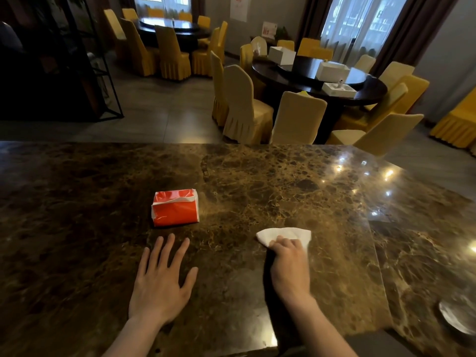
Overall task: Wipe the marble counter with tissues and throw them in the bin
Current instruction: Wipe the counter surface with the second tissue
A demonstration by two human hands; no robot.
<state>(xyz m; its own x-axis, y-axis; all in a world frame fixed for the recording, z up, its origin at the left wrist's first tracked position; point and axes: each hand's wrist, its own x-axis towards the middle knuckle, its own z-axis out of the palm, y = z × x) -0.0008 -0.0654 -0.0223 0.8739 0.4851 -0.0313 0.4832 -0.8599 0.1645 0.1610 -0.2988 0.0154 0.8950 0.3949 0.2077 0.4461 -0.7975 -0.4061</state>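
A dark brown marble counter (270, 181) fills the lower half of the view. A red tissue pack (175, 207) with a torn top lies on it, left of centre. My left hand (161, 282) rests flat on the marble just below the pack, fingers spread, holding nothing. My right hand (289, 264) is closed on a folded white tissue (284, 234), which is pressed against the counter and sticks out beyond my fingers. No bin is in view.
A round metal dish (456, 316) sits on the counter at the lower right. Beyond the counter's far edge stand round dark dining tables (304, 81) ringed by yellow-covered chairs (244, 106). A dark metal shelf frame (77, 60) stands at the far left.
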